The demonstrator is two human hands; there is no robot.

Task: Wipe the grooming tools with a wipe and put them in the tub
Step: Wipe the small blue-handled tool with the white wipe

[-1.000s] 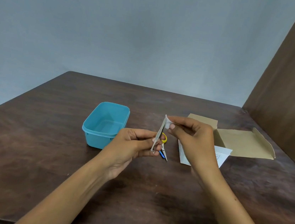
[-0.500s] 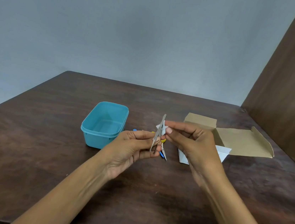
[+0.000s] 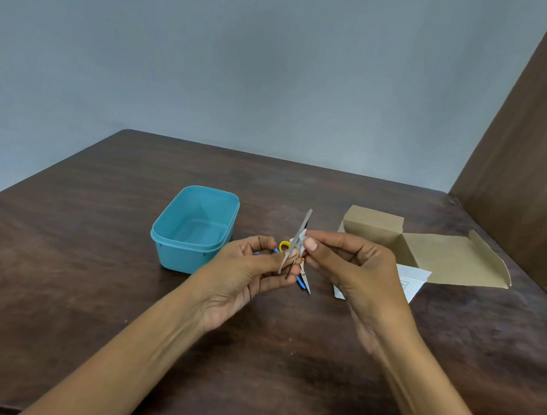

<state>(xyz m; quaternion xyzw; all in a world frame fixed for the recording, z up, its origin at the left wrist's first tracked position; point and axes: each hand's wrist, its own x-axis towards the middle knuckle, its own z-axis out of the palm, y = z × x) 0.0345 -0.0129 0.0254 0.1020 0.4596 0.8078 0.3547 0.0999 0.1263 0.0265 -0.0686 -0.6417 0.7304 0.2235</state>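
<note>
Wiping is underway: left hand (image 3: 250, 270) grips the metal file (image 3: 297, 241), right hand (image 3: 354, 269) pinches the wipe (image 3: 301, 245) around it, right of the tub (image 3: 193, 228). Next, probably dropping it inside.

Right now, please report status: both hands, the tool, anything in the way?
Left hand grips thin grey metal nail file. Right hand pinches small white wipe against it. Empty blue plastic tub unobstructed.
</note>
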